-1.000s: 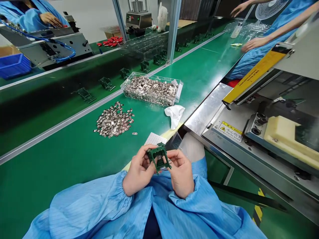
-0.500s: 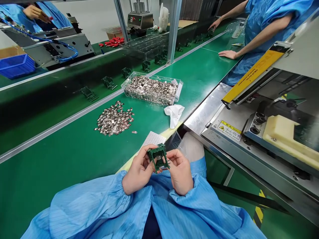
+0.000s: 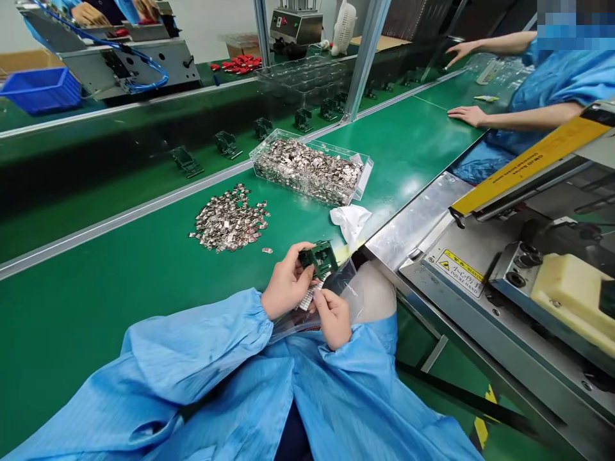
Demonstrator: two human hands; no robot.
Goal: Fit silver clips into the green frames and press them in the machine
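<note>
My left hand (image 3: 288, 283) is closed around a dark green plastic frame (image 3: 325, 258), held near the table's front edge. Just below it, my right hand (image 3: 332, 316) has thumb and fingers pinched at a white gridded sheet (image 3: 307, 298); what the fingertips hold is too small to tell. A clear plastic bag (image 3: 346, 288) lies by my hands, over my lap. Beyond them on the green table (image 3: 230, 282) are a loose pile of small metal pieces (image 3: 231, 221), one separate piece (image 3: 267, 250) and a crumpled white tissue (image 3: 350, 221).
A clear tray (image 3: 307, 168) full of metal pieces stands behind the pile. Several green frames (image 3: 186, 161) line the strip beyond the metal rail (image 3: 144, 214). At right is a machine with a yellow bar (image 3: 528, 165). A person's hand (image 3: 468, 116) rests on the table further back.
The view has shifted. My left hand has moved the green frame up and to the right. My right hand has left the frame and dropped to the gridded sheet.
</note>
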